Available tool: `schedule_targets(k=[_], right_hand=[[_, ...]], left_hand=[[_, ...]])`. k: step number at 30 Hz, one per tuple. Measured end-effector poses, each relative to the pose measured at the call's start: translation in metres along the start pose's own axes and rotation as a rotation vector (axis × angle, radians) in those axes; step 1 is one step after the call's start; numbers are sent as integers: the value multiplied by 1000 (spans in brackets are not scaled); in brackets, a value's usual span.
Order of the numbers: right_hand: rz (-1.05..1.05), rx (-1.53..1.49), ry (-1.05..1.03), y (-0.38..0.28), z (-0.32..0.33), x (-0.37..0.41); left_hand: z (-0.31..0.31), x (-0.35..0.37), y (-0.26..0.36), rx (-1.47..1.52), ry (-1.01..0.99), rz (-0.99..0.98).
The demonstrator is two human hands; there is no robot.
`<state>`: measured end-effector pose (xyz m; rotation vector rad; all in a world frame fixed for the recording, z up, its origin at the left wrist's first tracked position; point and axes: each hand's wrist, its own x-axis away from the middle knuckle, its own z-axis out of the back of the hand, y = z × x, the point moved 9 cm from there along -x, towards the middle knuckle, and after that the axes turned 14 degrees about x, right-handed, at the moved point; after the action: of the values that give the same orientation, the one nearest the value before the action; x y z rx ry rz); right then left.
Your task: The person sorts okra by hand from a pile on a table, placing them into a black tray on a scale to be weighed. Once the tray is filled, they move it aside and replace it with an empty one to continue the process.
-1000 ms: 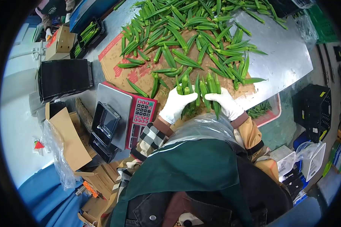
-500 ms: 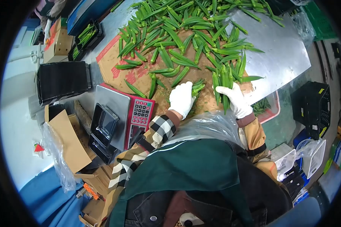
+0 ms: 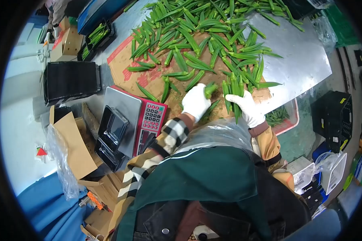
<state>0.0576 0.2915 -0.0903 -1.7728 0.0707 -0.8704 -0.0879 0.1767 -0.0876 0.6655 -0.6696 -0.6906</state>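
Note:
My left hand (image 3: pixel 195 102), in a white glove, is closed round a few okra pods (image 3: pixel 210 90) whose green ends stick out past the fingers. Just to its right, my gloved right hand (image 3: pixel 248 107) grips an upright bunch of okra (image 3: pixel 235 89), thumb across the front. Both hands are over a brown cardboard sheet (image 3: pixel 122 66) at the near side of the table. Beyond them spreads a large loose pile of okra (image 3: pixel 181 32). Small green scraps lie under my left hand.
A red-edged scale (image 3: pixel 153 114) on the left bears black trays (image 3: pixel 112 126). Farther left are a black crate (image 3: pixel 71 80) and an opened carton (image 3: pixel 74 144). Right of the pile lies a metal sheet (image 3: pixel 297 60); a red-rimmed basket (image 3: pixel 297 116) sits below it. Another person's arm shows top left.
My left hand has turned, and the okra ends in it now point up rather than lying low beside the fingers. My right hand keeps its bunch. The whole view has shifted slightly.

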Motion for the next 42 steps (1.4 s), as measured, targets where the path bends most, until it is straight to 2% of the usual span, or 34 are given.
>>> schedule_targets(k=[1, 2, 3, 4, 5, 7, 8, 9, 11, 13, 14, 17, 18, 21, 22, 24, 25, 26, 27, 29, 31, 32, 34, 35, 36, 39, 40, 42], right_hand=[[13, -9, 23, -2, 3, 2], [-23, -53, 9, 3, 5, 2], [-60, -97, -8, 10, 8, 0], [-96, -141, -30, 16, 7, -1], [-33, -64, -23, 8, 3, -1], [87, 98, -23, -20, -24, 6], [136, 239, -100, -40, -50, 16], [356, 218, -150, -51, -73, 17], [228, 66, -157, -38, -74, 13], [-52, 44, -328, -14, -68, 7], [-25, -115, -320, -18, -66, 7], [-93, -201, -344, -24, -66, 13], [-71, -144, -331, -26, -66, 14], [-9, -130, -320, -30, -73, 12], [-49, -50, -319, -21, -75, 8], [29, 88, -252, -28, -82, 11], [69, 158, -218, -43, -91, 16], [26, 459, -208, -54, -95, 26], [114, 569, -211, -57, -104, 25], [209, 666, -234, -64, -112, 33], [273, 588, -402, -94, -122, 47], [306, 548, -490, -107, -127, 54], [220, 330, -539, -118, -129, 60], [276, 300, -508, -117, -129, 58], [333, 271, -476, -120, -129, 57], [181, 150, -443, -122, -127, 59], [205, 65, -423, -133, -127, 61], [222, 87, -395, -131, -121, 56]], left_hand=[[9, 0, -11, 194, -17, 99], [2, -3, -26, 795, -156, 232], [5, 7, -26, 1201, -258, 379], [18, 13, -10, 1294, -267, 386], [28, 19, 5, 1387, -273, 391], [27, 33, 19, 1353, -378, 387], [24, 39, 24, 1336, -428, 382], [17, 40, 25, 1391, -419, 314], [17, 45, 12, 1436, -436, 355], [31, 53, 29, 1613, -425, 331], [37, 56, 36, 1702, -417, 318], [40, 61, 43, 2054, -419, 378], [40, 61, 39, 1996, -433, 361], [40, 61, 33, 2071, -369, 368], [38, 62, 26, 2006, -349, 366], [28, 63, 6, 1876, -310, 361], [21, 65, 7, 1758, -357, 341], [20, 66, 5, 1698, -322, 318], [22, 68, 8, 1637, -287, 294], [23, 67, 7, 1845, -286, 234], [33, 70, 20, 2112, -338, 195], [37, 70, 18, 2101, -315, 169], [48, 73, 12, 2078, -262, 112], [54, 75, 8, 2066, -233, 84], [59, 73, 0, 2015, -117, 66], [78, 76, -5, 2172, -259, -88], [85, 82, -8, 2214, -262, -82], [113, 84, -8, 2293, -396, -249]])
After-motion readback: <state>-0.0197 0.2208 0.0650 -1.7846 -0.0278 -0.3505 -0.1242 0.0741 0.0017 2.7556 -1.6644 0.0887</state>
